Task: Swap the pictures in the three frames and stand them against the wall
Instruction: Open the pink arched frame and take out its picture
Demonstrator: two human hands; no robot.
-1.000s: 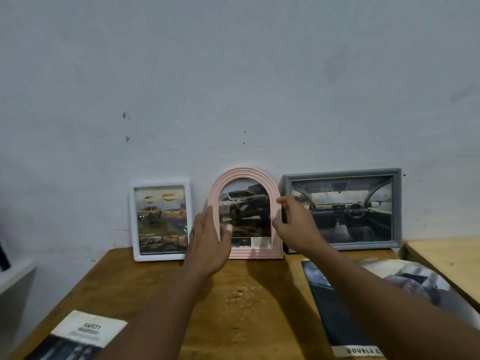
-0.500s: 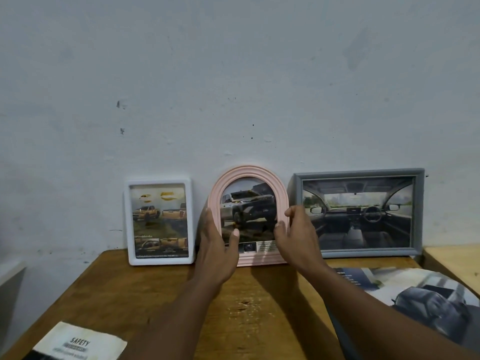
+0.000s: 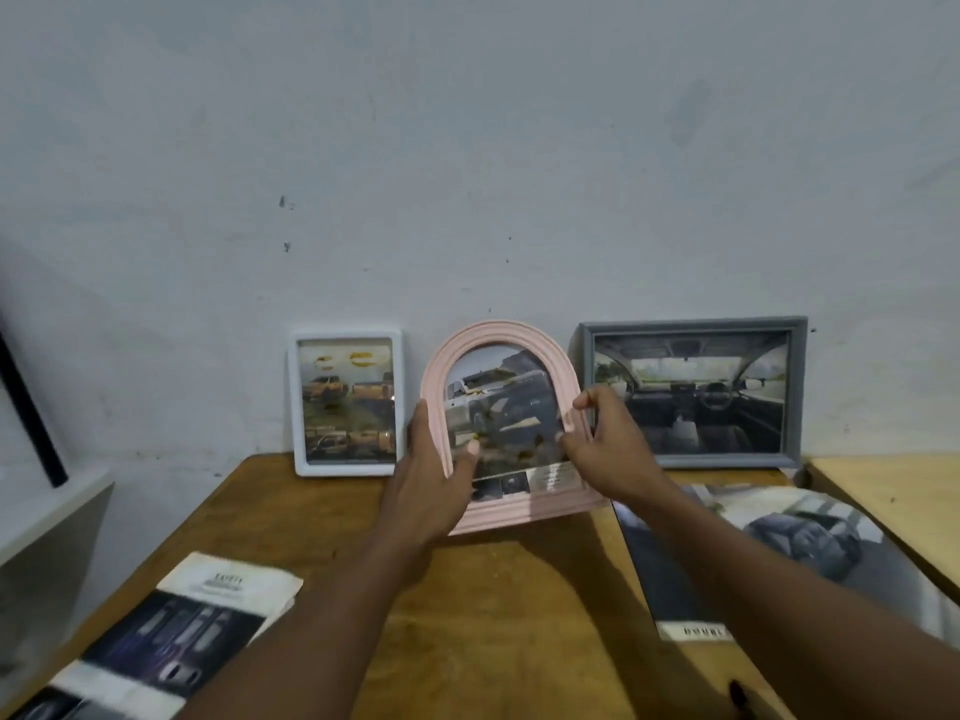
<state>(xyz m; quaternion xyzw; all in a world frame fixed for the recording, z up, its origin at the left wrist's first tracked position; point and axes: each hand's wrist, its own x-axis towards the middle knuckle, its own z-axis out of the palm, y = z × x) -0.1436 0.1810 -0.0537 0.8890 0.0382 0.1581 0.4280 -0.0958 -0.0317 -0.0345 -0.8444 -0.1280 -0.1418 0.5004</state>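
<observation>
A pale wall [image 3: 467, 148] fills the upper half of the frame, and a wooden table [image 3: 498, 605] fills the lower middle, with a lighter table [image 3: 893, 501] at the right edge. On the right of the table lies a brochure [image 3: 810, 543] showing a dark car; a white strip at its lower edge carries blurred capitals that seem to start "DOUBL". At lower left lies a booklet [image 3: 171, 631] with a white top panel whose heading is too blurred to read. Right of centre, a grey frame [image 3: 693, 324] stands against the wall, holding a view of a car's dashboard and steering wheel. In the centre, a pink frame [image 3: 498, 332], arched on top, is tilted with its lower right corner higher, its base near the table; whether it touches wall or table cannot be told. It shows a silver pickup above a strip of small print, unreadable. Left of centre, a white frame [image 3: 345, 470] stands against the wall with small shots of orange pickups. The left hand [image 3: 434, 480] grips the pink frame's left side, thumb on the front. The right hand [image 3: 605, 449] pinches its right rim, fingers curled.
</observation>
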